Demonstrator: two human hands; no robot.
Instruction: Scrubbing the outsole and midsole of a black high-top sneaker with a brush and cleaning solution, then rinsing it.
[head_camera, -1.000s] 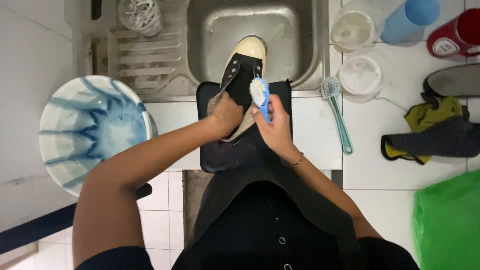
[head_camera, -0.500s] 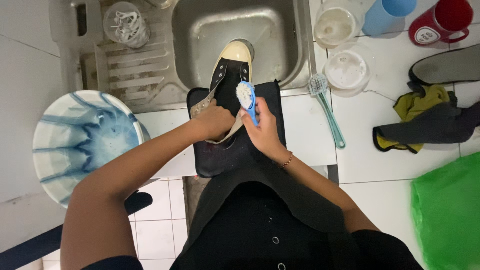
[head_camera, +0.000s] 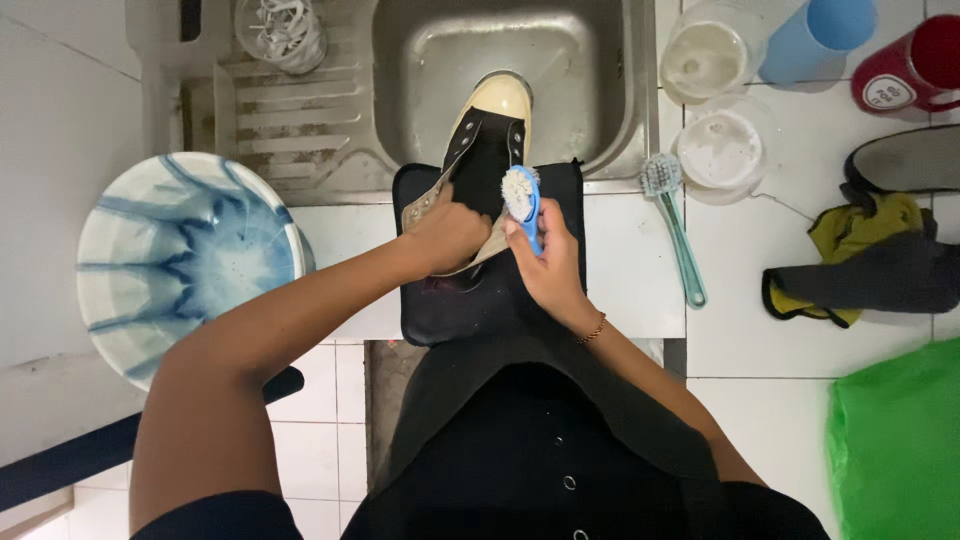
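A: Black high-top shoe (head_camera: 487, 165) with cream toe cap lying toe-far across the near rim of the steel sink (head_camera: 600, 90), heel end resting on a black mat (head_camera: 420, 310) draped over the counter edge.

B: Left hand (head_camera: 447, 235) closing on the shoe's opened collar and cream lining, gripping it firmly. Right hand (head_camera: 550, 262) wrapping shut round the blue handle of a small scrub brush (head_camera: 522, 195), white bristles pressing just beside the tongue.

A: Outward, to the right: a second, teal-handled brush (head_camera: 672, 225) lying on the white tiled counter; two lidded translucent tubs (head_camera: 715, 150) beyond it; a pale blue cup (head_camera: 815, 35) and a red mug (head_camera: 910, 60) farther right.

B: Near right: yellow and dark cloths (head_camera: 860, 265) bunching beside a green plastic bag (head_camera: 895, 440). Left: a blue-and-white patterned basin (head_camera: 185, 260). Far left, on the ribbed draining board: a clear container holding white laces (head_camera: 282, 30).

A: Possible faults?

B: Judging from the balance: toe tipping down into the sink, given only the heel half being supported, should the left grip be loosening. Wet lining slipping under the fingers. Hard strokes perhaps dragging the mat off the edge.
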